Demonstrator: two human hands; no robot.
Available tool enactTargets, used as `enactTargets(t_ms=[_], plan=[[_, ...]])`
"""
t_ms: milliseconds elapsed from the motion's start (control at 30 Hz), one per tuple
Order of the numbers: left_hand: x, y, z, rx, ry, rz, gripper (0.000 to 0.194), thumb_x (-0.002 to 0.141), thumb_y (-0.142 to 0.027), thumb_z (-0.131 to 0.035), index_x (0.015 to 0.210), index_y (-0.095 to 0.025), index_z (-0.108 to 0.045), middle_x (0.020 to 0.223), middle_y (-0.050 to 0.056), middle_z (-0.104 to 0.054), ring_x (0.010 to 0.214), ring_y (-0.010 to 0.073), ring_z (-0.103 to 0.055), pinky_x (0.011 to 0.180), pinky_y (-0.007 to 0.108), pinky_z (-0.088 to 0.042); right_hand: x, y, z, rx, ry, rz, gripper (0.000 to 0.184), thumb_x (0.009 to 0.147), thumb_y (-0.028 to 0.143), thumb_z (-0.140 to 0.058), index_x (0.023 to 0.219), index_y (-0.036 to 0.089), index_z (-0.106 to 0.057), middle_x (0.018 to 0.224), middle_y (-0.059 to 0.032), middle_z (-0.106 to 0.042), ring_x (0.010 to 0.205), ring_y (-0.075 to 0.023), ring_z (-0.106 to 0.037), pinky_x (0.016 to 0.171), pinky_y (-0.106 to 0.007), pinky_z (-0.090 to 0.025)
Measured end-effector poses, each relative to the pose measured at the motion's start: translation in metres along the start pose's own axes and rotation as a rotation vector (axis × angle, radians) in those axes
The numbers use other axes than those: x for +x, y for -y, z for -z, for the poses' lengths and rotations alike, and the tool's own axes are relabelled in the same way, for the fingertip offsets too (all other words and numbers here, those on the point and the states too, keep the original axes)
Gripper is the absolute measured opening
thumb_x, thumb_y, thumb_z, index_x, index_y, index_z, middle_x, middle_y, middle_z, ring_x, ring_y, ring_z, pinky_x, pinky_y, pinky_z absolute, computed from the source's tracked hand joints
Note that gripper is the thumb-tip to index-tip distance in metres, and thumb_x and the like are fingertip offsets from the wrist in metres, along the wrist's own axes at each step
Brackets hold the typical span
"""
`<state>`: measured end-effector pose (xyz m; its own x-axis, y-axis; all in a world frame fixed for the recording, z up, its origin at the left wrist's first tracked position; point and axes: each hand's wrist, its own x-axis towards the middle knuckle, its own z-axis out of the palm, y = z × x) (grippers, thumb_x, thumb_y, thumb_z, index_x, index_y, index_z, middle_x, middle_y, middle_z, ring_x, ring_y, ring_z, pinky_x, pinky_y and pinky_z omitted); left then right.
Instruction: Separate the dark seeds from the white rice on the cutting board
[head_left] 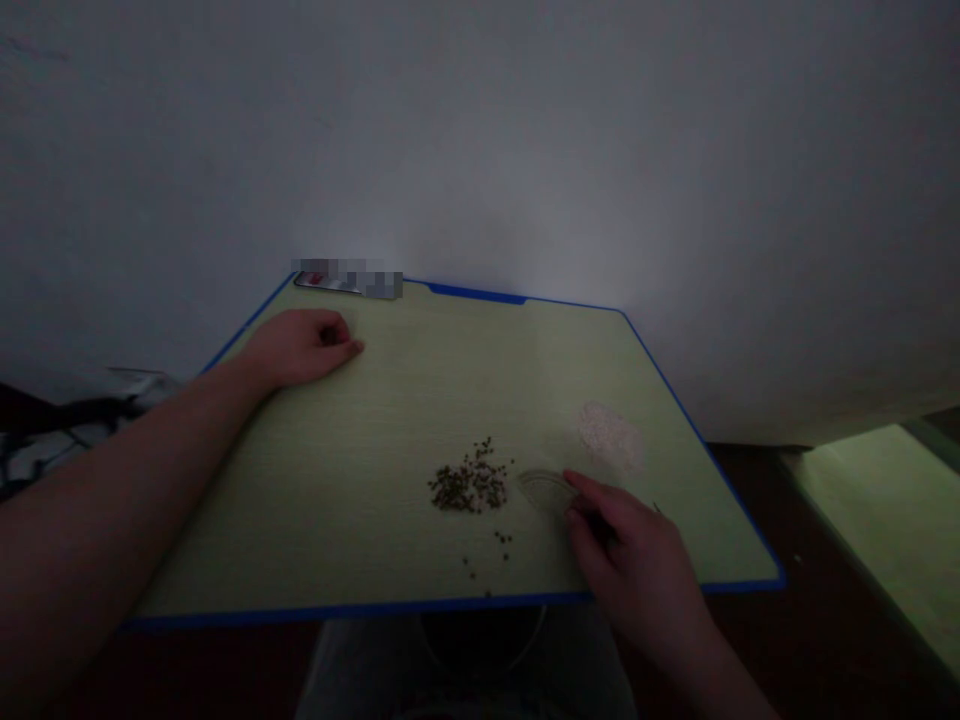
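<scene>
My right hand (pixel 637 550) pinches a clear plastic protractor (pixel 541 486) between thumb and fingers, low over the front right of the board. The protractor's curved edge points left, at a loose pile of small dark green beans (pixel 469 485) with some pale grains mixed in. Several stray beans lie in front of that pile. Beyond my right hand is a flat heap of white rice-like grains (pixel 610 434). My left hand (pixel 304 345) rests at the board's left side, fingers loosely curled in and thumb stretched forward, with nothing seen in it.
The pale yellow-green tabletop (pixel 360 470) has a blue rim. A phone (pixel 345 280), partly blurred out, lies at the far left corner against the wall (pixel 480 150). Dark floor shows to the right, beside another pale green surface (pixel 877 510). The person's legs are below the front edge.
</scene>
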<state>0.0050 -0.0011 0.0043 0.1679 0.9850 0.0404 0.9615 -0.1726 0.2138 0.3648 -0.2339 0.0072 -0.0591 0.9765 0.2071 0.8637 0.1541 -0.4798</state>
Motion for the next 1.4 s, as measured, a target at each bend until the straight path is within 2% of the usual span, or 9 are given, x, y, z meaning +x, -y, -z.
enactTargets(t_ms=[133,233,467,700,767,967,1133,1233,1400], plan=[[-0.001,0.000,0.000,0.000,-0.007,-0.013,0.039,0.079,-0.059,-0.049,0.077,-0.021,-0.058,0.075,0.004,-0.063,0.069,0.0186,-0.054,0.061,0.030,-0.035,0.003,-0.016,0.007,-0.046,-0.089,-0.101,0.037,0.087,0.028,-0.051,0.115,0.011,-0.069,0.088,-0.0106,-0.077,0.071,-0.0220,-0.072,0.066,-0.035,-0.060],[0.000,0.001,-0.001,0.003,-0.003,0.001,0.041,0.078,-0.060,-0.049,0.079,-0.020,-0.060,0.075,0.004,-0.063,0.068,0.0188,-0.055,0.061,0.030,-0.035,0.002,-0.017,0.011,-0.048,-0.118,-0.102,0.038,0.088,0.030,-0.052,0.115,0.011,-0.070,0.090,-0.0114,-0.076,0.072,-0.0222,-0.072,0.067,-0.035,-0.060],[0.002,0.002,-0.001,0.020,0.002,-0.006,0.043,0.079,-0.061,-0.047,0.079,-0.020,-0.060,0.074,0.004,-0.063,0.069,0.0189,-0.055,0.061,0.030,-0.036,-0.002,0.011,-0.002,0.024,0.010,0.013,0.037,0.089,0.024,-0.047,0.115,0.011,-0.069,0.091,-0.0112,-0.076,0.075,-0.0200,-0.072,0.068,-0.032,-0.060],[0.000,0.000,-0.001,0.004,-0.007,-0.015,0.040,0.079,-0.059,-0.049,0.077,-0.020,-0.058,0.072,0.003,-0.062,0.067,0.0182,-0.054,0.059,0.029,-0.034,0.006,-0.017,0.007,-0.091,-0.134,-0.131,0.040,0.087,0.030,-0.050,0.115,0.008,-0.070,0.087,-0.0122,-0.076,0.068,-0.0223,-0.071,0.065,-0.035,-0.059],[0.001,0.001,-0.001,-0.003,-0.009,-0.019,0.040,0.079,-0.059,-0.050,0.076,-0.020,-0.058,0.071,0.003,-0.061,0.066,0.0179,-0.053,0.058,0.029,-0.033,0.006,-0.017,0.009,-0.083,-0.155,-0.134,0.040,0.087,0.030,-0.051,0.114,0.008,-0.070,0.087,-0.0117,-0.076,0.068,-0.0221,-0.071,0.065,-0.034,-0.059],[0.001,0.002,-0.001,0.009,-0.004,-0.002,0.040,0.079,-0.059,-0.050,0.078,-0.020,-0.059,0.072,0.003,-0.062,0.068,0.0174,-0.053,0.059,0.028,-0.034,0.014,0.003,-0.004,-0.023,-0.049,-0.052,0.040,0.088,0.026,-0.048,0.118,0.010,-0.069,0.088,-0.0108,-0.076,0.069,-0.0212,-0.071,0.063,-0.033,-0.057],[0.000,0.002,0.000,-0.007,0.006,0.002,0.040,0.079,-0.059,-0.050,0.078,-0.020,-0.059,0.073,0.003,-0.062,0.067,0.0171,-0.052,0.059,0.028,-0.033,0.033,-0.015,0.002,-0.121,-0.130,-0.139,0.043,0.085,0.028,-0.050,0.116,0.007,-0.070,0.089,-0.0148,-0.076,0.066,-0.0238,-0.070,0.064,-0.038,-0.056],[0.000,0.001,0.000,-0.003,-0.001,-0.013,0.039,0.079,-0.058,-0.050,0.078,-0.020,-0.058,0.073,0.003,-0.061,0.067,0.0172,-0.052,0.059,0.029,-0.033,0.040,-0.020,0.007,-0.107,-0.151,-0.128,0.041,0.085,0.029,-0.051,0.116,0.008,-0.070,0.089,-0.0140,-0.076,0.067,-0.0234,-0.070,0.065,-0.037,-0.055],[0.000,-0.001,0.001,-0.008,0.000,-0.003,0.040,0.080,-0.058,-0.050,0.078,-0.020,-0.059,0.074,0.003,-0.061,0.068,0.0174,-0.052,0.060,0.029,-0.033,0.048,-0.001,-0.004,-0.011,-0.011,-0.002,0.040,0.087,0.025,-0.049,0.120,0.012,-0.068,0.084,-0.0095,-0.076,0.066,-0.0204,-0.069,0.062,-0.032,-0.054]])
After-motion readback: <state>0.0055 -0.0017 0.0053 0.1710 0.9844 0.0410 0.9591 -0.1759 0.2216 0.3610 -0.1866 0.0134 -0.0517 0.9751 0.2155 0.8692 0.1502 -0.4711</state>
